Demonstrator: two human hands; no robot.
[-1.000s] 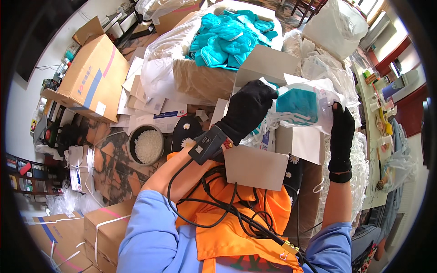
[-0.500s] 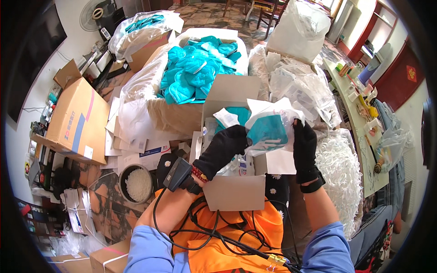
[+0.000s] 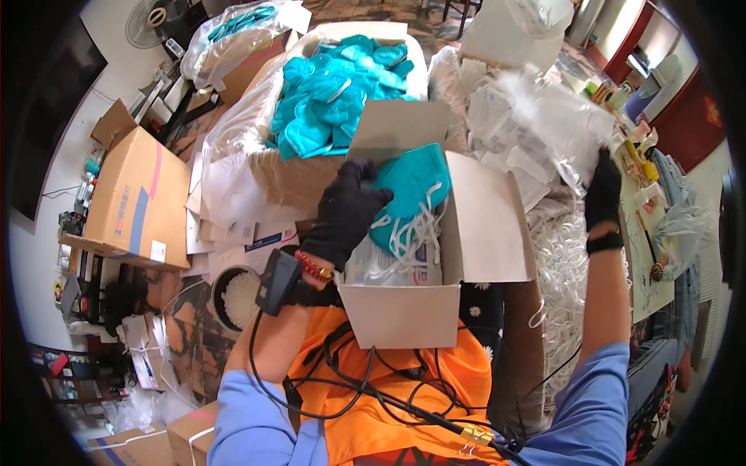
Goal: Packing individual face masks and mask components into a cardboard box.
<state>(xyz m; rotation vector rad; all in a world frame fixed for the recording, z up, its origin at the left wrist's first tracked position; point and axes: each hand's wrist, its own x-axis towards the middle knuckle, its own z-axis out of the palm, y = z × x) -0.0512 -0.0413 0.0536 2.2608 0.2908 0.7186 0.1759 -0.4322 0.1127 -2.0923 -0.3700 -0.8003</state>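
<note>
An open white cardboard box (image 3: 400,317) sits on my lap with its flaps spread. A teal face mask (image 3: 410,186) with loose white straps lies in it, above a printed packet (image 3: 426,268). My left hand (image 3: 342,213), in a black glove, hovers over the box's left side beside the mask, thumb and fingers apart, apparently holding nothing. Out to the right, my gloved right hand (image 3: 603,194) is closed on a clear plastic bag (image 3: 571,128), which is blurred by motion. Below that bag lie heaped clear plastic bags (image 3: 497,116) in a carton.
Ahead stands a plastic-lined carton piled with teal masks (image 3: 342,93). White straps (image 3: 563,311) are heaped at my right, beside a cluttered table (image 3: 653,299). At left are a large brown carton (image 3: 140,206) and a bucket of white material (image 3: 237,299). Black cables (image 3: 388,396) cross my lap.
My right hand has swung outward to the right with the plastic bag. The teal mask, earlier behind the plastic between my hands, now lies uncovered in the box. My left hand has shifted left.
</note>
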